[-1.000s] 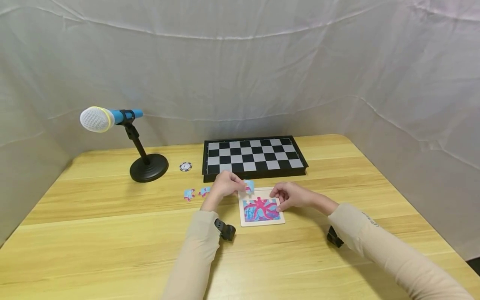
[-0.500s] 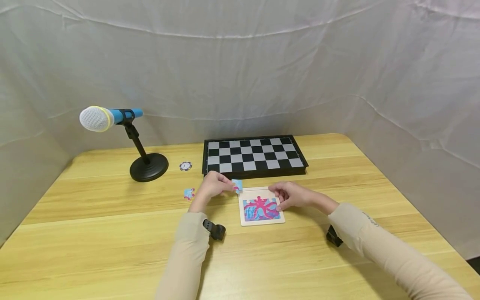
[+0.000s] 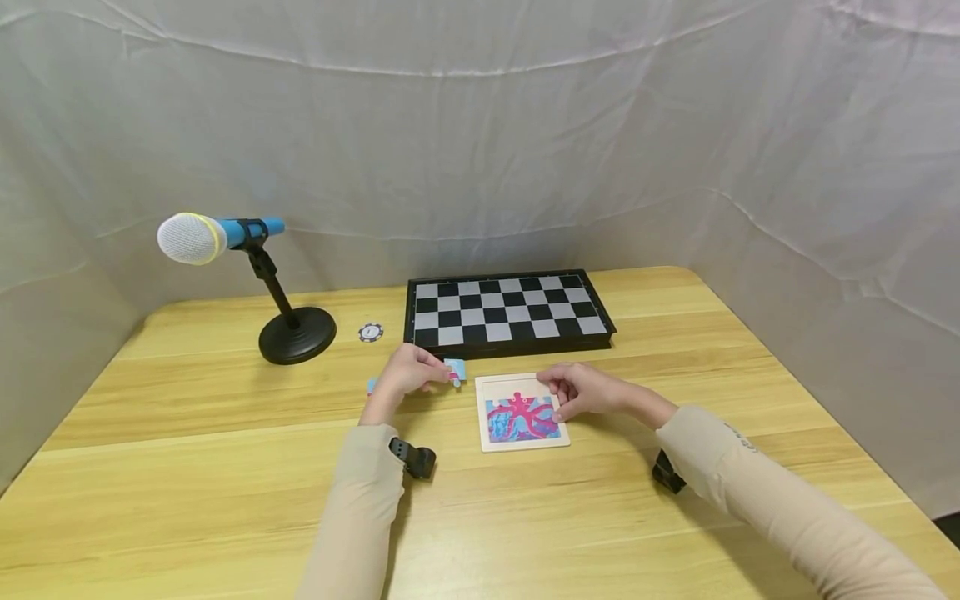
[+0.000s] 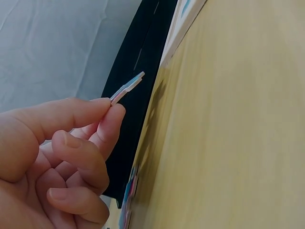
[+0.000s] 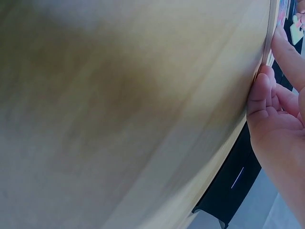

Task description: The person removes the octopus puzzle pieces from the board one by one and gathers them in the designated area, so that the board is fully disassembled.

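One flat blue-&-pink jigsaw pc (image 3: 455, 367), L of white sq. octopus-puzzle tray (image 3: 525, 447), tab to near side, long axis unclear; L hand (image 3: 407, 372) pinches it, near-closed; R hand (image 3: 588, 391) grips tray's R edge.

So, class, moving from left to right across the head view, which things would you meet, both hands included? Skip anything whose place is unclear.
Microphone, round black stand base, small round chip, left hand, the puzzle piece it pinches, puzzle tray, right hand.
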Action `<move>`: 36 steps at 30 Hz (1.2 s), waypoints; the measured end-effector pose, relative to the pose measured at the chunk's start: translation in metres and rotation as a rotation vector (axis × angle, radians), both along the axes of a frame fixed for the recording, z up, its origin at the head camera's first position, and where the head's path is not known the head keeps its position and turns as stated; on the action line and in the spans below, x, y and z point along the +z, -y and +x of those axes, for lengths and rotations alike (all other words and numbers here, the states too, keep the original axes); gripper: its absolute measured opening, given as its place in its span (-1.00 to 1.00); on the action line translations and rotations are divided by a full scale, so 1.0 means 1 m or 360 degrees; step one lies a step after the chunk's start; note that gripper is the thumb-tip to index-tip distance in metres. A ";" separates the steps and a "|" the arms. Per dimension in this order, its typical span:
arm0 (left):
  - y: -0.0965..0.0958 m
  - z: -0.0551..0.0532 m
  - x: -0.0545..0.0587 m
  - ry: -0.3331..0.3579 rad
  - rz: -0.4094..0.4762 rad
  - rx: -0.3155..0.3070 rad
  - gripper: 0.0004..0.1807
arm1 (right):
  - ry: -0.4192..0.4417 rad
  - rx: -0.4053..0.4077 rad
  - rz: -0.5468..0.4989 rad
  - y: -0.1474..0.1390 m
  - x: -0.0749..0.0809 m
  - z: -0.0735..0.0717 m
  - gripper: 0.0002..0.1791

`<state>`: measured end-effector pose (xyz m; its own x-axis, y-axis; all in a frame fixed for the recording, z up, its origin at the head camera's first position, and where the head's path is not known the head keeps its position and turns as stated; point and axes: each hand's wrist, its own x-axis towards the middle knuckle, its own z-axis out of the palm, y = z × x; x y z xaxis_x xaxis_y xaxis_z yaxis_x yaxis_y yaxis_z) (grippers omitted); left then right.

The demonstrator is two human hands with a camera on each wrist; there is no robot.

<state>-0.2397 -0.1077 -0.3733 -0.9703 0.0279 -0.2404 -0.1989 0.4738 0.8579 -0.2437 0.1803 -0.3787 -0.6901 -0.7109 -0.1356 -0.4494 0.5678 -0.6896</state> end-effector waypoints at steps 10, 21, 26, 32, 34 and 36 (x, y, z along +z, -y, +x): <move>0.005 0.000 0.001 0.0043 -0.0133 0.0017 -0.93 | 0.0000 -0.0001 0.0009 0.000 0.000 0.000 -0.32; 0.004 -0.001 0.002 0.0075 -0.0165 -0.0054 -0.92 | 0.0002 -0.0006 0.0011 0.000 -0.001 0.000 -0.31; 0.004 0.000 0.003 0.0033 -0.0189 -0.0056 -0.94 | 0.0001 -0.0005 0.0002 0.000 0.000 0.000 -0.32; 0.000 0.002 0.004 -0.0039 -0.0208 -0.0053 -0.95 | 0.0004 0.0012 -0.0018 0.000 -0.001 0.000 -0.37; -0.002 0.002 0.005 -0.0057 -0.0204 -0.0062 -0.95 | 0.0006 0.0029 -0.0033 -0.001 -0.002 0.000 -0.40; -0.004 0.002 0.005 -0.0074 -0.0198 -0.0078 -0.95 | 0.0005 0.0056 -0.0052 -0.001 -0.003 -0.001 -0.43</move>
